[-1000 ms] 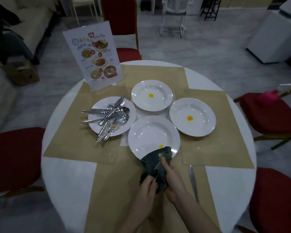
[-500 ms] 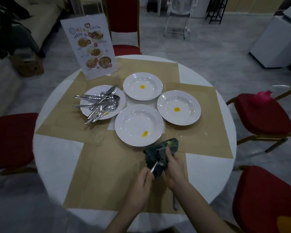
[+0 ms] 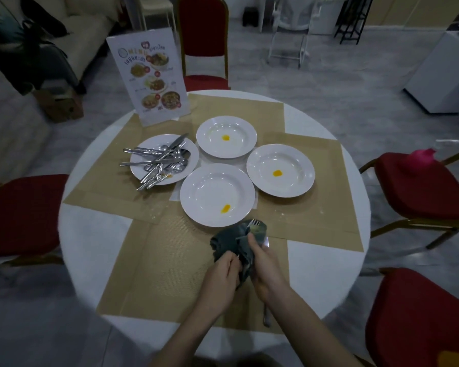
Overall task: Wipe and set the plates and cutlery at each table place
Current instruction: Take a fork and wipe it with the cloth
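Wiping the fork (image 3: 252, 224): my right hand (image 3: 266, 271) clenches the cloth (image 3: 232, 243) around its shaft, tines poking out beyond those fingers, while my left hand (image 3: 220, 278) pinches the handle end. I'd judge a firm squeeze and slow drawing-through cleans best.

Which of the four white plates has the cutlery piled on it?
The left plate, nearest the menu stand. It carries the heap of cutlery; the other three plates hold only a small yellow spot each.
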### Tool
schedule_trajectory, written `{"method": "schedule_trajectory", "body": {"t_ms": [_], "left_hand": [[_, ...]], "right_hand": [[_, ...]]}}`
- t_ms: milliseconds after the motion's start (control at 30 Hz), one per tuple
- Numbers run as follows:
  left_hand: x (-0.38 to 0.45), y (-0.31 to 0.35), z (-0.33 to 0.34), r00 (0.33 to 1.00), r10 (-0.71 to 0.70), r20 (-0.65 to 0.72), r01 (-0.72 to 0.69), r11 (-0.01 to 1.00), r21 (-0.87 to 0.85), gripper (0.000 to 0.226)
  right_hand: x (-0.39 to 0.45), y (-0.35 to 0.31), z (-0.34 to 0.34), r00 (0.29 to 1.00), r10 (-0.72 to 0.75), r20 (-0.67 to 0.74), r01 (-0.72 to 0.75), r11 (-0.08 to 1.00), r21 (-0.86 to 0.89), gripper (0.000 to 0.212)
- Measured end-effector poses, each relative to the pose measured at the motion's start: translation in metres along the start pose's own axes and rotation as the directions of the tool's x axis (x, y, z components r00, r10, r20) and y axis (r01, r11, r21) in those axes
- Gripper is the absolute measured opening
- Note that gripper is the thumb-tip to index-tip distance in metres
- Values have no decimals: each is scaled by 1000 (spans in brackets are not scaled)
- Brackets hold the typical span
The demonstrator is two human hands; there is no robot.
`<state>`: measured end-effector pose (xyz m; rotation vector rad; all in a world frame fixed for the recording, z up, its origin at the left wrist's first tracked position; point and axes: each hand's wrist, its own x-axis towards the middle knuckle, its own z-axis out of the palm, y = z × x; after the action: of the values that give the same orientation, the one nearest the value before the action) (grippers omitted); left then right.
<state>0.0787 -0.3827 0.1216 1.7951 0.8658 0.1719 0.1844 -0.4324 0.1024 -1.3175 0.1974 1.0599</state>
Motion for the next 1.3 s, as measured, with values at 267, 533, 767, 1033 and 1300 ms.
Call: {"method": "schedule_trajectory", "body": {"t_ms": [267,533,767,1033,1300], "left_hand": [[-5,2,2,998,17,-57,-14,998,56,25],[-12,3,-2,1000,-6,28,3,997,81,23],[0,12,-12,998,-38,59,37,999,14,24],[9,12,-17,999,-35,1,35,999,4,26],[-2,4,-14,998,-42,48,42,999,-4,26]], "right_hand": [[14,0,0,998,-23,-62,21,999,-28,45],[17,-16,-8,982,-90,-166,78,994,-80,22],[15,-19,-3,989,-93,-112,67,974,-215,25],[-3,-24,6,999,-15,48,23,986,-163,23],[26,-25,-3,975,-78,-210,56,993,-105,30]]}}
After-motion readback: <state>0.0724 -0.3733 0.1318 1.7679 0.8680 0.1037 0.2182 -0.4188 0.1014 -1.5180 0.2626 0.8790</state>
